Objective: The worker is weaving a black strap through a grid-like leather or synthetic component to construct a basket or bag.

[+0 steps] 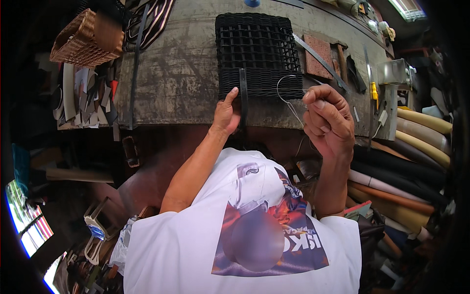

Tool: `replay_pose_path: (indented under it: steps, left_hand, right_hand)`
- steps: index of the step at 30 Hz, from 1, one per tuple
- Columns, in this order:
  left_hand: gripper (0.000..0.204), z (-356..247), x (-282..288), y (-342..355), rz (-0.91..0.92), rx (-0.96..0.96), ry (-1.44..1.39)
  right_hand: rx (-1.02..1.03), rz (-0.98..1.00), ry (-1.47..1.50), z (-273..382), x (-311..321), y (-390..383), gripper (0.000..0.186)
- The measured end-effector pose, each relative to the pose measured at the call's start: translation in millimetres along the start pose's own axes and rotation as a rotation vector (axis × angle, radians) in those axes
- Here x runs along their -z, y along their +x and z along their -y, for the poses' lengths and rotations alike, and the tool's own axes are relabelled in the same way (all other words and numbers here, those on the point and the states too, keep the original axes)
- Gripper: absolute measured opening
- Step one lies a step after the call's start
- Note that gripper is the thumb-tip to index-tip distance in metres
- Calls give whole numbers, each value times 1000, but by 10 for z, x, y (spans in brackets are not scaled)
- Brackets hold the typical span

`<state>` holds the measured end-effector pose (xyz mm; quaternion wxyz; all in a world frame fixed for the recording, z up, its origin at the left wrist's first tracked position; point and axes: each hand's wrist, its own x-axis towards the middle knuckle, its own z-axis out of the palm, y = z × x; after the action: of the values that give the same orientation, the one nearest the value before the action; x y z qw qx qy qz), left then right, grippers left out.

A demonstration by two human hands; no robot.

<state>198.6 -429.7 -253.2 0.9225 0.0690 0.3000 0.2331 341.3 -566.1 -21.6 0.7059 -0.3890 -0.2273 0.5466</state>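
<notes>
A black woven basket (259, 41) lies on the worn table in front of me, its open-grid side facing up. A flat black strap (243, 90) crosses its near band and hangs past the table's front edge. My left hand (227, 113) grips the basket's near edge beside the strap, thumb on top; its other fingers are partly hidden. Raised to the right, my right hand (329, 117) is closed in a pinch on a thin pale thread (279, 90). The thread stretches across from the basket's near side and loops below the hand. Whether a needle is in the fingers is hidden.
Right of the basket lie a metal ruler (320, 63), a reddish slab (317, 55) and a yellow-handled screwdriver (374, 91). A tan wicker basket (88, 39) and leather scraps (85, 95) crowd the left end. Rolled material (416, 142) is stacked at right.
</notes>
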Motion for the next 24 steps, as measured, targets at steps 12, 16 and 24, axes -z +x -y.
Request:
replay_pose_path:
  steps: [12,16,24]
  left_hand:
    - [19,-155,-171,-19,-204,-95,445]
    - [19,-120,-132,7,-227,-100,484]
    - [39,-294,-317,-292,-291,-31,863]
  right_hand:
    - [17,-74,-461,228,-158,-160,24]
    - [42,-91,-414,182,-199,-168,23]
    - [32,-117,-781,232,-403,-240,17]
